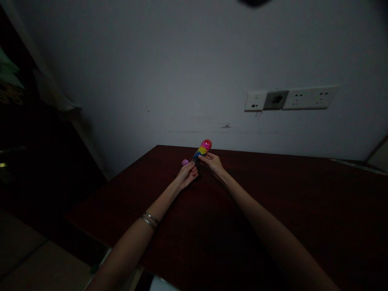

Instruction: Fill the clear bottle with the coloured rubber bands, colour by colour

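A small see-through bottle (203, 148) packed with bands of colour, red and pink at the top, then yellow, blue and dark, is held tilted above the far part of the table. My right hand (213, 163) grips its right side near the blue part, fingers closed on it. At the bottle's narrow lower end is my left hand (187, 175), thumb and forefinger pinched there and the other fingers curled. Whether the left fingers hold the neck or something small from it is hard to see. A pink cap-like piece (184, 162) lies just left of the left hand. Small dark bits show by the left fingertips.
The dark reddish-brown table (260, 194) runs up to a grey wall (182, 72). Sockets and switches (306, 98) sit on the wall at right. A pale thin strip (357, 165) lies along the table's far right edge. At left are a dark door (36, 149) and tiled floor (51, 262).
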Available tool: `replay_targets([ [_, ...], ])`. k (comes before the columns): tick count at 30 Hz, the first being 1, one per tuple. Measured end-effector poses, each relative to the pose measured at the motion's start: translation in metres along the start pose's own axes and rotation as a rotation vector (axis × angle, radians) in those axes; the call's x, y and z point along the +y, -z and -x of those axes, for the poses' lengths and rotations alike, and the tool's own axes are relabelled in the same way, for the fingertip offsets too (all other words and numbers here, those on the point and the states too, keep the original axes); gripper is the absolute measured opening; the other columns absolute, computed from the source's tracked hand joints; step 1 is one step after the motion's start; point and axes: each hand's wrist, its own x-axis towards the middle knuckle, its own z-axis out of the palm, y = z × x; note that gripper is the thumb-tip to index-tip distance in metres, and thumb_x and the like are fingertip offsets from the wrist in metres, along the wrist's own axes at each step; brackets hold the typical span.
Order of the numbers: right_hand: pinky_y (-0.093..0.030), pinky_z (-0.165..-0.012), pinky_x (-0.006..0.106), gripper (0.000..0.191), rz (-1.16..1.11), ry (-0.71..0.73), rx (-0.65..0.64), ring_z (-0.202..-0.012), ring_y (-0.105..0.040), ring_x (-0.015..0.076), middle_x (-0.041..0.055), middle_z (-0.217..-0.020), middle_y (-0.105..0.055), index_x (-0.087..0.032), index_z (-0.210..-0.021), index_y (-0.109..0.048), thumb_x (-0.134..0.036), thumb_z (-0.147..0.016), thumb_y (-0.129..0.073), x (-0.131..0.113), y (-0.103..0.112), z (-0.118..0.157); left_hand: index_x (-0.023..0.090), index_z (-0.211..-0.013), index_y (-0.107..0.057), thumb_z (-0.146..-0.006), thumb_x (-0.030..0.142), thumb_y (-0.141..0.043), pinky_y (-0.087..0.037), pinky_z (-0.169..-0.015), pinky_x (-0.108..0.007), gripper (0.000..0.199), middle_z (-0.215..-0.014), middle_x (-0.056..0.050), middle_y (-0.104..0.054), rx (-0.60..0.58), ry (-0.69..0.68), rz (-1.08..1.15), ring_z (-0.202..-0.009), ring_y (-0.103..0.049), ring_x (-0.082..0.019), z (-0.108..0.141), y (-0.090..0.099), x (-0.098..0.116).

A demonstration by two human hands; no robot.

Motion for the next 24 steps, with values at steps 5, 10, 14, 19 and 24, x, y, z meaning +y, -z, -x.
replay_targets([
  [5,-0.050,-0.063,0.027,0.035,0.014,0.004,0.013,-0.067,-0.062,0.0143,0.0031,-0.077,-0.069,-0.015,-0.079,-0.063,-0.033,-0.052,-0.076,0.004,-0.004,0.000,0.017,-0.072,-0.041,-0.071,0.024,-0.065,-0.028,-0.038,-0.013,0.025,-0.049,0.009,-0.035,0.118,-0.054,-0.035,-0.039,-0.035,-0.003,-0.002,0.001,-0.001],
  [10,-0.051,-0.064,0.025,0.034,-0.026,0.014,0.052,-0.069,-0.063,0.0135,0.0022,-0.079,-0.069,-0.016,-0.081,-0.063,-0.031,-0.053,-0.076,0.002,0.004,-0.004,0.016,-0.077,-0.047,-0.073,0.028,-0.059,-0.028,-0.036,-0.014,0.017,-0.049,0.007,-0.041,0.207,-0.041,-0.113,-0.039,-0.039,-0.004,-0.001,0.004,-0.002],
  [14,-0.051,-0.062,0.023,0.034,-0.037,0.009,0.107,-0.070,-0.063,0.0126,0.0019,-0.081,-0.069,-0.016,-0.083,-0.062,-0.029,-0.054,-0.076,-0.003,0.014,-0.008,0.016,-0.074,-0.047,-0.075,0.036,-0.053,-0.026,-0.033,-0.016,0.020,-0.045,0.007,-0.041,0.287,0.011,-0.217,-0.033,-0.037,-0.005,0.001,0.004,-0.001],
  [19,-0.052,-0.062,0.023,0.030,-0.023,-0.018,0.087,-0.071,-0.064,0.0126,0.0019,-0.082,-0.068,-0.016,-0.082,-0.062,-0.029,-0.057,-0.074,-0.003,0.014,-0.007,0.018,-0.068,-0.044,-0.070,0.037,-0.059,-0.023,-0.031,-0.016,0.025,-0.039,0.009,-0.038,0.359,-0.090,-0.397,-0.027,-0.028,-0.004,0.002,0.004,-0.001],
  [24,-0.051,-0.058,0.020,0.026,-0.032,-0.045,0.046,-0.068,-0.063,0.0113,0.0015,-0.080,-0.068,-0.017,-0.081,-0.063,-0.026,-0.059,-0.073,-0.005,0.006,-0.003,0.018,-0.075,-0.050,-0.068,0.042,-0.062,-0.022,-0.031,-0.016,0.028,-0.035,0.010,-0.035,0.337,-0.154,-0.426,-0.026,-0.026,-0.004,0.005,0.003,0.000],
])
